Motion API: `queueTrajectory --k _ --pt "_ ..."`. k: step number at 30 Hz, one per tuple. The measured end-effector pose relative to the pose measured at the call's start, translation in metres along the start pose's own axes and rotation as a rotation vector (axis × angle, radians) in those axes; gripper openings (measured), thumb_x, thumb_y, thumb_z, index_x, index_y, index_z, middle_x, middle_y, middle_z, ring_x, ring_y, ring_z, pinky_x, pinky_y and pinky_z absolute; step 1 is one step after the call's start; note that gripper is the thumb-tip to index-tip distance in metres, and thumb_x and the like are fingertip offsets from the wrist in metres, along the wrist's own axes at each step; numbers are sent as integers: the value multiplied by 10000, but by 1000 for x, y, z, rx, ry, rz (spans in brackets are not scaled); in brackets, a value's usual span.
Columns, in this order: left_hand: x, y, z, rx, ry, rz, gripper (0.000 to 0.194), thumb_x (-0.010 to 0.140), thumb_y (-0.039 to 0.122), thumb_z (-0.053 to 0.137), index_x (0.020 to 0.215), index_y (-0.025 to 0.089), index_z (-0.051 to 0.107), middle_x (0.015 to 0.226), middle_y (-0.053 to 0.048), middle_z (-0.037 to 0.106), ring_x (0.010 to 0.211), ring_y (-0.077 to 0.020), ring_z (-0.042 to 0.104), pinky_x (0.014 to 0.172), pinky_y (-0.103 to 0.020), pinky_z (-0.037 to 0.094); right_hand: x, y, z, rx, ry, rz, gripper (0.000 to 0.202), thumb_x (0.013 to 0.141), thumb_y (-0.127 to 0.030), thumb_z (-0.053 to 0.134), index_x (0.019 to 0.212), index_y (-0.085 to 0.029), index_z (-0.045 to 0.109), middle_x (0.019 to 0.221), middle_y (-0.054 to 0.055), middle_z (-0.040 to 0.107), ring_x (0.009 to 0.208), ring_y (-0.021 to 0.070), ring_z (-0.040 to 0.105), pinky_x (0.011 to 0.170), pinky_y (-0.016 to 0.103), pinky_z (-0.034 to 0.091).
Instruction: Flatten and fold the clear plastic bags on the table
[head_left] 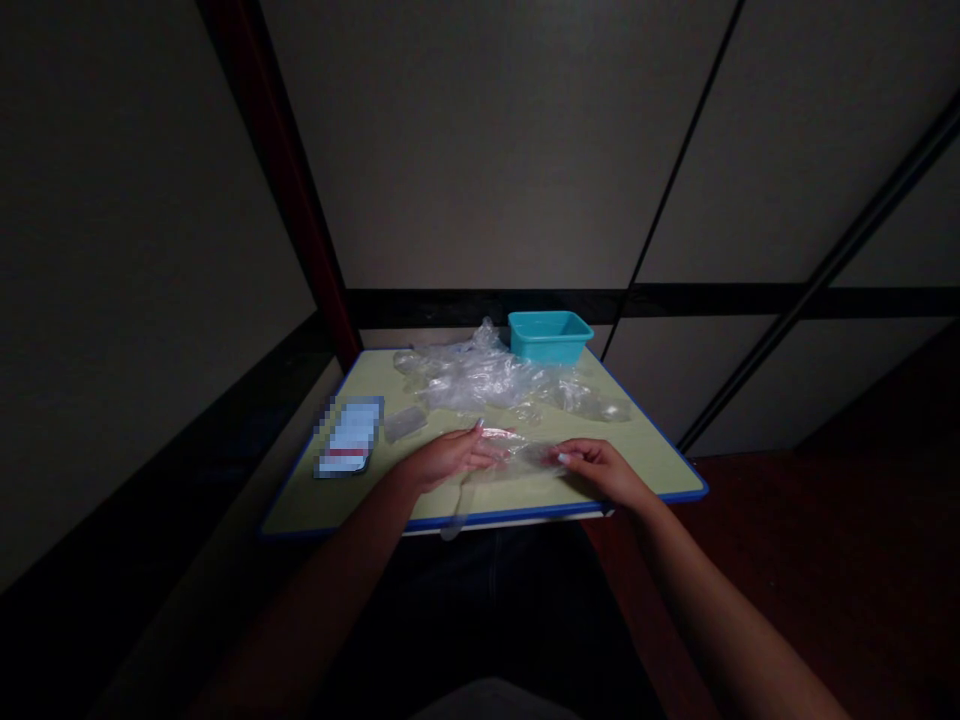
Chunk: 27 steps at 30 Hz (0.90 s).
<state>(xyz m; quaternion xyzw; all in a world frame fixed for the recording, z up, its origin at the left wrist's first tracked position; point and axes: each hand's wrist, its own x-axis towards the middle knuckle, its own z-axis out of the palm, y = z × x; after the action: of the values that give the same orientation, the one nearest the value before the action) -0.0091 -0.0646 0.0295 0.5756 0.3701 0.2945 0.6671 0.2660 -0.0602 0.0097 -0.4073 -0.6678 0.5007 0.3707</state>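
A clear plastic bag is stretched between my two hands above the front of the small table. My left hand holds its left side, thumb up and the other fingers reaching under or behind the film. At the other end, my right hand pinches the bag between thumb and fingers. A loose strip of the film hangs down past the table's front edge. Just beyond the hands lies a crumpled heap of clear plastic bags. Left of it is a small flat translucent packet, its contents too dim to make out.
The pale yellow table has a blue rim. A phone with a lit, blurred screen lies at its left side. A turquoise plastic basket stands at the back right, close to a panelled wall. The room is dim.
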Motion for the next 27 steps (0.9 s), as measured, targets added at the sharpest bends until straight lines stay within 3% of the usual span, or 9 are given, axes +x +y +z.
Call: queueTrajectory --k 4,7,9,11,13,15,18,22,27 --pt "5 -2 1 -21 49 17 679 910 653 344 1344 154 499 1171 -162 676 1094 -283 637 1017 -476 393 4 8 1 11 52 -4 471 669 -637 698 769 -178 735 802 66 750 776 214 673 796 357 492" --pt "4 -6 5 86 203 67 670 922 628 321 1367 149 469 1240 -151 638 1095 -274 634 1002 -460 420 7 14 3 2 77 -5 456 680 -628 694 719 -175 720 719 42 728 678 179 641 707 309 482" --pt "-2 -10 10 143 311 107 634 896 601 421 1363 175 470 1354 -126 556 1205 -278 551 1051 -443 375 8 16 4 -5 93 0 445 688 -616 695 703 -172 710 685 31 713 620 158 610 642 282 464" --pt "-12 -16 19 279 447 151 648 819 552 586 1350 196 478 1414 -109 495 1296 -294 449 1102 -435 300 9 17 5 -6 102 8 449 696 -618 686 694 -169 698 651 22 697 568 143 580 581 265 442" --pt "-23 -23 31 611 641 211 722 757 523 664 1364 190 457 1381 -130 517 1283 -322 450 1089 -464 307 10 18 6 -1 102 13 458 704 -626 673 696 -169 688 646 21 694 546 139 568 554 260 433" --pt "-32 -29 44 857 707 234 818 720 486 711 1412 201 381 1333 -145 554 1247 -350 478 1081 -527 283 11 19 6 6 100 12 464 703 -635 668 699 -172 678 665 27 702 562 145 580 567 263 442" --pt "-38 -33 58 1003 703 226 868 755 370 693 1475 223 230 1348 -147 548 1254 -349 478 1085 -593 222 10 18 7 9 102 4 462 699 -646 664 691 -184 658 680 29 711 599 159 605 606 276 463" --pt "-35 -32 58 946 601 237 818 807 211 605 1500 224 171 1393 -133 512 1284 -299 467 1106 -559 239 6 13 8 -8 85 -3 434 716 -633 655 705 -200 668 704 28 721 663 182 640 664 295 489" --pt "-29 -31 45 761 457 391 578 829 175 570 1392 214 446 1403 -85 510 1294 -235 461 1104 -414 345 1 9 7 -25 71 -23 435 720 -637 648 734 -204 695 737 32 732 721 198 661 746 323 502"
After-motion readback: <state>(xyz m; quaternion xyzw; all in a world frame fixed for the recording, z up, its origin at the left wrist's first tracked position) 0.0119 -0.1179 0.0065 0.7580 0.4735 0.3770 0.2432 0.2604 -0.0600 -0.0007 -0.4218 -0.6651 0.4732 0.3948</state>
